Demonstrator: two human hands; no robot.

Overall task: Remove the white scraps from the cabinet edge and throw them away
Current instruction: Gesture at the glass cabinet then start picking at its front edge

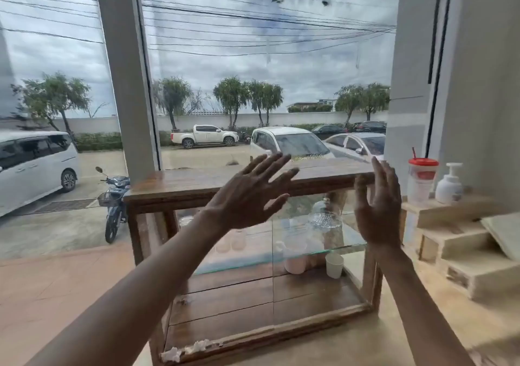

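both hands are raised in front of the cabinet (250, 253), and both hold nothing. the left hand (250, 194) is fully open, fingers spread wide, its back toward the camera, in front of the front edge of the cabinet top. the right hand (378, 208) is open too, fingers loosely bent and pointing up, near the right end of the top; i cannot tell if it touches the wood.

the white scraps (187, 350) lie on the bottom front edge of the cabinet, at its left corner: one torn piece right at the corner and another just beside it to the right. a smaller pale bit sits on the bottom board near its left edge.

inside, a glass shelf (332, 243) carries a clear glass dish (325, 219); below it stand a white cup (334, 265) and a pink cup (295, 263).

on a wooden ledge to the right stand a cup with a red lid (422, 181) and a white pump bottle (449, 184). its label is too blurred to read.
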